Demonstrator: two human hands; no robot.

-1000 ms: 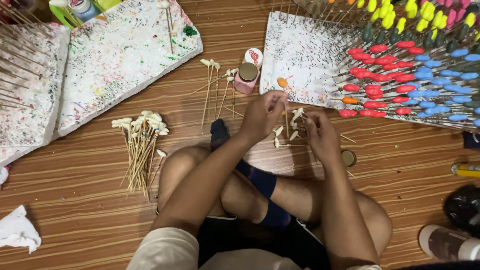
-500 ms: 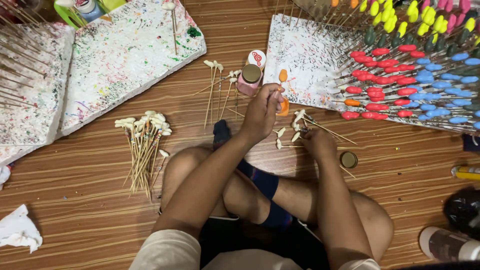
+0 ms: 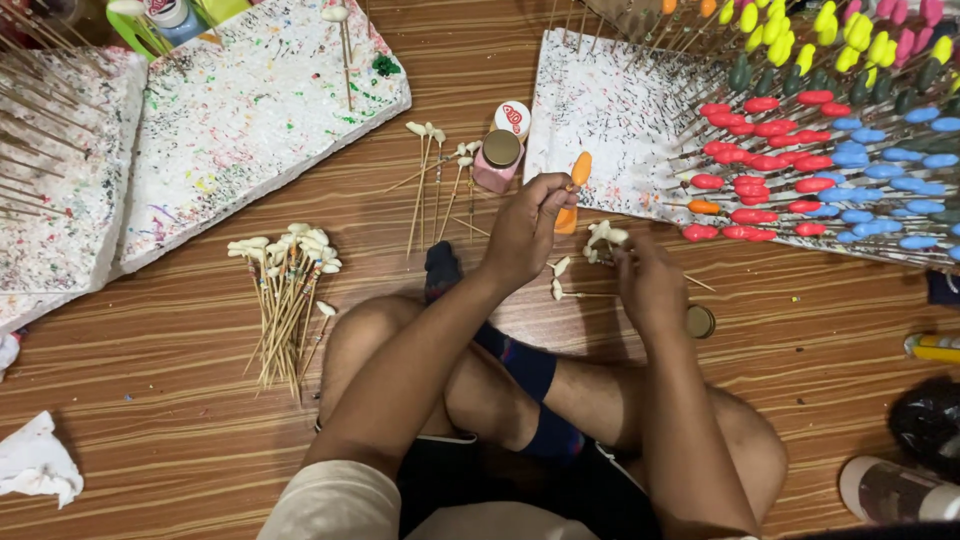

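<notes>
Orange-painted oval bead on a thin wooden skewer (image 3: 574, 190) is pinched in the fingertips of the left hand (image 3: 525, 232), lifted over the near edge of the paint-speckled white foam board (image 3: 610, 110) on the right. A second ago both hands were down together at the floor; the left has since risen with the freshly coloured piece toward that board, so painting of this one looks finished. The right hand (image 3: 648, 285) rests low on the wooden floor (image 3: 180, 400), fingers closed around a small cluster of unpainted cream beads on sticks (image 3: 603, 238).

Just left of the orange bead stands a small pink paint bottle with a brown cap (image 3: 497, 160), and behind it a round white lid with a red mark (image 3: 513, 118). Farther right, rows of red, blue, yellow and green beads on skewers (image 3: 820, 140) stand in the foam. Left on the floor lies a bundle of unpainted skewers (image 3: 285, 290), with another speckled foam slab (image 3: 250, 110) beyond.
</notes>
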